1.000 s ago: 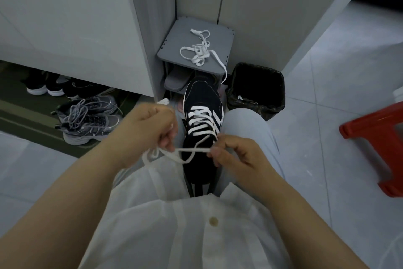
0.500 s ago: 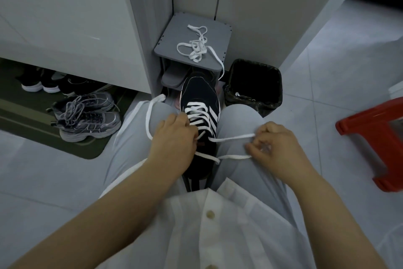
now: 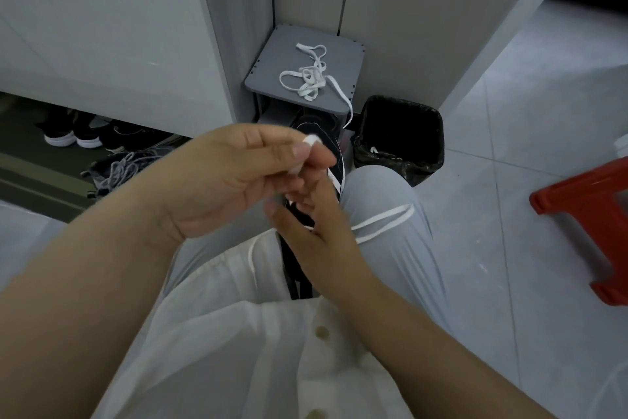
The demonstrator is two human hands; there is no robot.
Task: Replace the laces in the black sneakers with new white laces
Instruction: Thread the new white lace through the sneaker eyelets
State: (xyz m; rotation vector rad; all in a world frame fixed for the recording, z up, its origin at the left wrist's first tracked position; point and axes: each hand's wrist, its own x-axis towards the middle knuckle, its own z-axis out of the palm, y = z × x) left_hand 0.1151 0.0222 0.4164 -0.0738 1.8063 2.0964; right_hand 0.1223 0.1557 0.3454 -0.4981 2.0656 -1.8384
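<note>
- Far left, tucked under the cabinet, I've got black shoes with white soles (image 3: 73,138). Nearer me are grey sneakers (image 3: 115,170) with grey laces, on a dark mat.
- Left hand (image 3: 231,180) is raised right in front of the camera. Thumb and forefinger pinch the end of the white lace (image 3: 311,139), and the other fingers curl in behind.
- Below that pinch the lace slips behind the hand, and 1 strand loops down over the white shirt (image 3: 221,333).
- Right hand (image 3: 323,228) sits lower, over the middle of the shoe, with fingers fairly straight and spread. The tips run up under the left hand. It's blurred, so I can't tell whether they touch the lace.
- The black sneaker (image 3: 333,150) is wedged between the knees, toe pointing away from me. Both hands hide most of it, leaving only the toe and white side stripes showing.
- Behind it in the corner stands a grey stand (image 3: 272,75). A spare lace (image 3: 311,82) lies tangled on top, with 1 end hanging over the front edge.
- 2 strands of the white lace lie across the right thigh (image 3: 390,265), side by side.
- A black bin (image 3: 433,143) sits just right of the stand, near the right knee.
- Far right there's a red stool (image 3: 577,194), well apart from everything else.
</note>
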